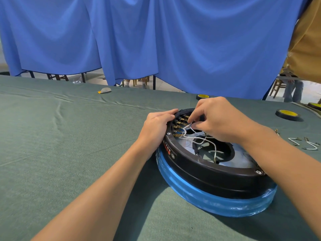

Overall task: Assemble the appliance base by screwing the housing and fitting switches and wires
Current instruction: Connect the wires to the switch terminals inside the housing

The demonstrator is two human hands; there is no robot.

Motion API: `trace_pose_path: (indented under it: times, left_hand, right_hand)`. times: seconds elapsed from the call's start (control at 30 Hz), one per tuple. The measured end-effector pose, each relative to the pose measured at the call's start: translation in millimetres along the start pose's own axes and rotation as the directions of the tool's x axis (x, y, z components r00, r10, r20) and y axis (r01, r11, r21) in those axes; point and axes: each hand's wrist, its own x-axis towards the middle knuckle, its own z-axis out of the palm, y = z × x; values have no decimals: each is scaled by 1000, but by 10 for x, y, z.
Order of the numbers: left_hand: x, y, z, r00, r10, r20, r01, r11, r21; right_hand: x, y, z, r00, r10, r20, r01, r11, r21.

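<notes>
1. While looking right of centre: found appliance base (213,178) flat on green tablecloth (69,145), black housing up, blue film (199,193) round its lower band.
2. Noted left hand (156,126) curled over the housing's upper-left rim, gripping and steadying, just beside the brass switch terminals (178,126).
3. Noted right hand (220,119) above centre, fingertips pinched closed on a white wire (190,125) right at the terminal row. Whether touching a tab: hidden behind knuckles, cannot tell.
4. Saw further loose wires (205,140) looping across the central opening, and screws (258,172) seated in the rim at left and lower right.
5. Logged spare wires (294,141) at right edge and tape rolls (287,114) at upper right, well apart from the base.
6. Judged risks:
   - Pushing a connector onto the wrong tab, given tightly packed terminals and look-alike leads.
   - Bending a tab or half-seating the connector through angled force.
   - Tugging fitted leads off while working through the tangle.
   - Sliding the base on cloth upon slackening the left grip.
</notes>
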Motion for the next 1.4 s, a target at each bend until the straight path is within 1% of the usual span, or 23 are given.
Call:
trace_pose_path:
  times: [0.07,0.17,0.3,0.43,0.57,0.73,0.8,0.87,0.93,0.97,1.03,1.1,1.17,1.27,1.4]
  left_hand:
    - [2,-3,-7,1000,-3,1,3,1000,5]
    - [1,-8,-13,1000,-3,4,3,1000,-17]
    - [-5,-7,-14,1000,-2,7,2,999,-37]
    - [-7,11,-13,1000,1,20,0,999,-50]
    - [-21,24,-17,1000,0,31,2,998,-67]
    - [-25,36,-11,1000,-1,22,4,995,-97]
    - [-24,32,-11,1000,-1,24,3,996,-88]
    - [-19,28,-13,1000,-3,27,5,997,-77]
    - [-19,26,-14,999,-5,33,8,996,-88]
    - [-22,25,-16,999,-7,35,11,996,-91]
    - [-28,28,-14,999,-11,33,14,996,-90]
    - [-29,31,-9,999,-12,34,15,995,-94]
    - [-29,34,-6,999,-13,31,16,995,-100]
    - [-32,30,-10,999,-7,32,10,994,-107]
    - [-32,38,-14,1000,3,29,-1,997,-73]
  right_hand:
    - [3,-29,2,1000,-16,-14,15,1000,-24]
    - [14,-64,20,999,-37,1,36,986,-161]
    - [23,-85,44,998,-61,14,62,968,-242]
    - [40,-104,47,997,-72,16,74,962,-264]
    - [30,-136,35,998,-67,1,65,968,-243]
    - [52,-189,84,1000,-19,-8,16,966,-258]
    - [52,-188,75,999,-12,-38,4,977,-214]
    - [28,-188,51,998,-21,-53,17,996,-86]
    - [-4,-200,39,999,-29,-17,30,999,28]
    - [-19,-211,43,999,-37,17,36,998,57]
    - [-33,-230,54,997,-50,61,44,995,94]
    - [-31,-248,54,997,-56,55,49,991,126]
    - [-28,-262,62,997,-62,44,56,990,127]
    - [-20,-264,78,994,-56,93,48,995,93]
    - [-19,-199,58,991,-45,124,28,990,141]
